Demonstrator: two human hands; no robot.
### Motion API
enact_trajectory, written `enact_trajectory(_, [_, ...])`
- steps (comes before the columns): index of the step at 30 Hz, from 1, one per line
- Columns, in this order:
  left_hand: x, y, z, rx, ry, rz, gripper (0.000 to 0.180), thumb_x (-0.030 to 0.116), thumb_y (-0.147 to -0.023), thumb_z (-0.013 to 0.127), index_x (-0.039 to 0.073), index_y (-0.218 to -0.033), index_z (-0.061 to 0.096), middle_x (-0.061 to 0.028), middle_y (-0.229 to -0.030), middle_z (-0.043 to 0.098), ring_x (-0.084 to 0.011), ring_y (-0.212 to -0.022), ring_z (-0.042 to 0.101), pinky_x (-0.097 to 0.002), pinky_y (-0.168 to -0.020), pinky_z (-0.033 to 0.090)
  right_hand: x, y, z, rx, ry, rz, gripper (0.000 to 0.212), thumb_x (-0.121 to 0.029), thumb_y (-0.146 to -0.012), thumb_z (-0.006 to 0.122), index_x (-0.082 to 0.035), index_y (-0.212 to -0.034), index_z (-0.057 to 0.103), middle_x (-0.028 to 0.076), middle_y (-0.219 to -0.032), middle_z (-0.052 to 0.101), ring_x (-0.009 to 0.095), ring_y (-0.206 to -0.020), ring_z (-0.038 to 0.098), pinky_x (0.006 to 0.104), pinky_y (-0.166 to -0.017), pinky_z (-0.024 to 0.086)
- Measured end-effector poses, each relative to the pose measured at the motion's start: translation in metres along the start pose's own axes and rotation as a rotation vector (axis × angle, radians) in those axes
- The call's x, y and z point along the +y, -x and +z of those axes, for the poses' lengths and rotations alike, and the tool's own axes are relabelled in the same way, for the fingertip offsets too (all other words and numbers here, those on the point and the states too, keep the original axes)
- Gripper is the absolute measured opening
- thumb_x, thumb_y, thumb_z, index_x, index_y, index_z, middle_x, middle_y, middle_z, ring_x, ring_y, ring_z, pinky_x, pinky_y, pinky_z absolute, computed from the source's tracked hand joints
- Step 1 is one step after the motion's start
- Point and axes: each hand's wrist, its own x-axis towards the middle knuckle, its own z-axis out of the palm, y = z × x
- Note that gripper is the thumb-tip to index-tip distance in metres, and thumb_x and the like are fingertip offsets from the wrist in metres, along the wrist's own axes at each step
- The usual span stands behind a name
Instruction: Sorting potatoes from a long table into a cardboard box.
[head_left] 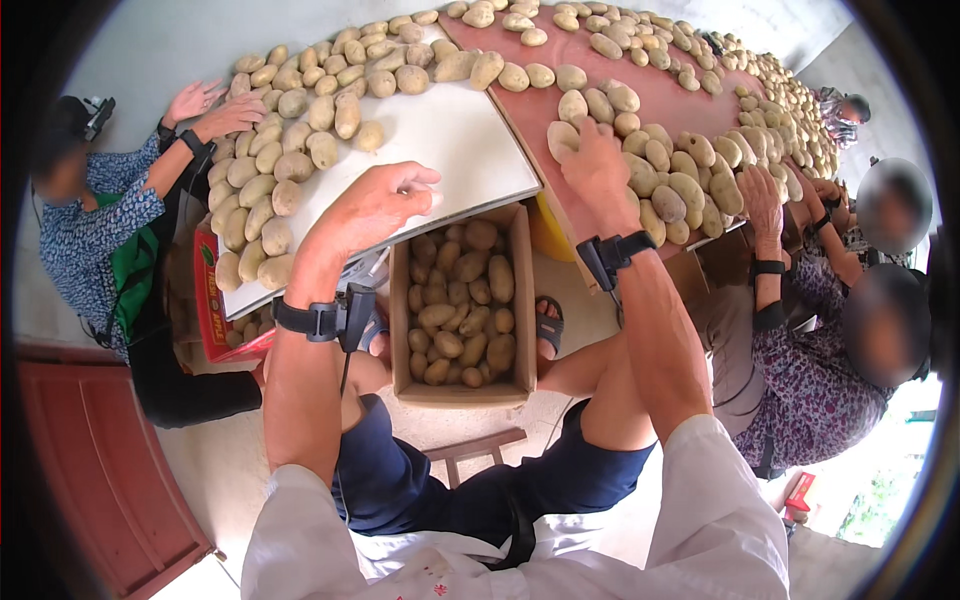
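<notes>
The fingertips of the right hand (600, 170) are partly hidden among the potatoes (685, 190) on the surface (455, 135), so whether they grip one cannot be told; in the cardboard box (462, 393), the upper potatoes conceal those beneath. A yellow object (553, 232) is largely masked by the box and the surface (its kind cannot be determined), and the red carton (209, 290) is partly covered. Co-workers' faces are blurred, the farthest person (838, 108) appears too small for detail, and the lower edge crops the white shirt (570, 568).
</notes>
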Motion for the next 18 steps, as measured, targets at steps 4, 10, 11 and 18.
enact_trajectory(4, [-0.007,0.002,-0.002,-0.004,0.028,0.002,0.046,0.029,-0.097,0.067,0.001,-0.133,0.063,-0.0068,-0.113,0.069,-0.0138,-0.103,0.065,-0.0295,-0.083,0.050,-0.001,0.003,0.032,-0.098,0.139,-0.036,0.057,-0.033,-0.086,0.077,-0.014,-0.135,0.055,0.013,-0.122,0.063,0.039,-0.117,0.059,0.0512,-0.094,0.052])
enact_trajectory(10, [-0.010,-0.005,0.000,-0.007,-0.033,0.001,0.044,0.027,-0.097,0.066,0.000,-0.132,0.063,-0.0076,-0.113,0.069,-0.0159,-0.103,0.066,-0.0298,-0.086,0.051,-0.002,-0.007,0.033,-0.130,0.108,0.044,0.055,-0.034,-0.087,0.074,-0.016,-0.136,0.055,0.011,-0.122,0.063,0.036,-0.110,0.064,0.0489,-0.092,0.054])
enact_trajectory(11, [-0.011,-0.005,0.000,-0.007,-0.033,-0.001,0.044,0.027,-0.097,0.066,0.000,-0.132,0.063,-0.0076,-0.113,0.069,-0.0159,-0.103,0.066,-0.0298,-0.086,0.051,-0.002,-0.009,0.033,-0.131,0.059,0.057,0.053,-0.035,-0.087,0.072,-0.017,-0.135,0.058,0.011,-0.121,0.065,0.036,-0.109,0.065,0.0481,-0.090,0.054])
enact_trajectory(18, [-0.005,-0.005,0.001,0.023,-0.027,0.009,0.046,0.026,-0.098,0.066,0.001,-0.135,0.060,-0.0095,-0.120,0.068,-0.0174,-0.103,0.066,-0.0303,-0.083,0.052,-0.028,0.012,-0.008,-0.598,-1.220,0.146,0.057,-0.037,-0.090,0.071,0.000,-0.132,0.063,0.009,-0.094,0.067,0.013,-0.075,0.061,0.0316,-0.068,0.052])
